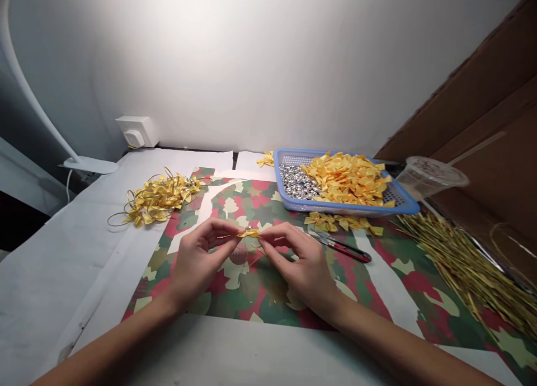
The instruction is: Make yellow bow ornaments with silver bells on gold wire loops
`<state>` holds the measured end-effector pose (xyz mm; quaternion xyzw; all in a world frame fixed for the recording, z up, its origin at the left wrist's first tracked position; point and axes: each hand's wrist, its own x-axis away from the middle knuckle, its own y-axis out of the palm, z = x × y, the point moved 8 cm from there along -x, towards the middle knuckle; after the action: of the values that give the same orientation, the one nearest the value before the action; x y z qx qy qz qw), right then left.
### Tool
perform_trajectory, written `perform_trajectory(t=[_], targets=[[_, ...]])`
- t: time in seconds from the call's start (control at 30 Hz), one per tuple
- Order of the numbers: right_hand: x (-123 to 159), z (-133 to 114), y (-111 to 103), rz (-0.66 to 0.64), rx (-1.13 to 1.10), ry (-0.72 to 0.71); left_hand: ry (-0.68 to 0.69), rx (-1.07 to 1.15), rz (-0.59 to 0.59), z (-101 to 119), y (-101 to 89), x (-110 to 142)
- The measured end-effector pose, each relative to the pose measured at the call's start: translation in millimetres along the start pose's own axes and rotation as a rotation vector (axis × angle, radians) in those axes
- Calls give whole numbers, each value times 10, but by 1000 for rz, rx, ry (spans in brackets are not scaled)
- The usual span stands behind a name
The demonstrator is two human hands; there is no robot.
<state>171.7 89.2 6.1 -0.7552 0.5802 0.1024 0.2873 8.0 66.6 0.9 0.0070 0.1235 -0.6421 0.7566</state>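
Note:
Between my two hands is a small yellow ribbon bow [250, 234] with a silver bell [248, 227] on its upper side. My left hand [205, 252] pinches the bow's left end between thumb and fingers. The right end is pinched the same way by my right hand [300, 257]. A thin strand hangs just under the bow near my right fingertips. To the right of my right hand lie red-and-black tweezers [346, 249], apart from it. Several loose yellow bows [339, 222] rest behind them.
A blue basket [348, 208] holds yellow bows and silver bells [296, 182]. Bows with gold wire loops [161, 198] are heaped at left. Gold ties [470, 271] lie at right beside a plastic cup [434, 176]. Patterned paper [235, 307] covers the table; a lamp [90, 164] stands left.

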Motion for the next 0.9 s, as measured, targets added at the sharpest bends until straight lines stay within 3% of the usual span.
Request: perform_trajectory(t=[0.17,0.37,0.7,0.8,0.9], targets=[[-8,-201,-29,-31,234,-291,5,-41,-8,-1,-7,-4],[-27,-285,21,-127,377,-401,72,-152,-4,53,-10,16],[5,-381,64,-182,362,-554,323,-374,-20,270,41,88],[5,-333,83,-222,290,-509,311,-369,-32,264,50,86],[-37,-186,73,-223,151,-295,228,-303,-49,202,45,62]])
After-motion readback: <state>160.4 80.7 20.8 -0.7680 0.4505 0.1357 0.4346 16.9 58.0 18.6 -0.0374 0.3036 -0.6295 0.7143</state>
